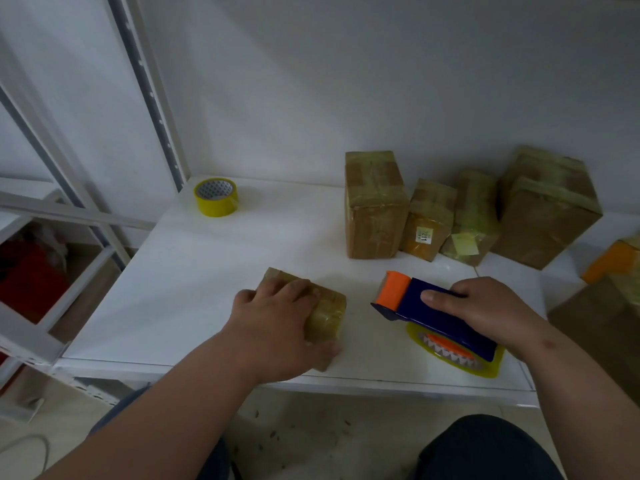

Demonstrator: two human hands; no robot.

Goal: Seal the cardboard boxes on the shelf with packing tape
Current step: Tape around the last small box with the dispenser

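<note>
A small cardboard box (327, 315) wrapped in yellowish tape lies near the front edge of the white shelf (194, 278). My left hand (277, 327) grips it from above, fingers over the top and thumb at its near side. To its right, my right hand (485, 310) holds a blue tape dispenser (436, 317) with an orange roller and a yellow tape roll; the dispenser rests on the shelf, apart from the box.
Several taped cardboard boxes (375, 206) stand in a row at the back right. A spare yellow tape roll (216, 197) sits at the back left, beside the shelf's metal upright (152, 95). More boxes (613, 271) lie at the far right.
</note>
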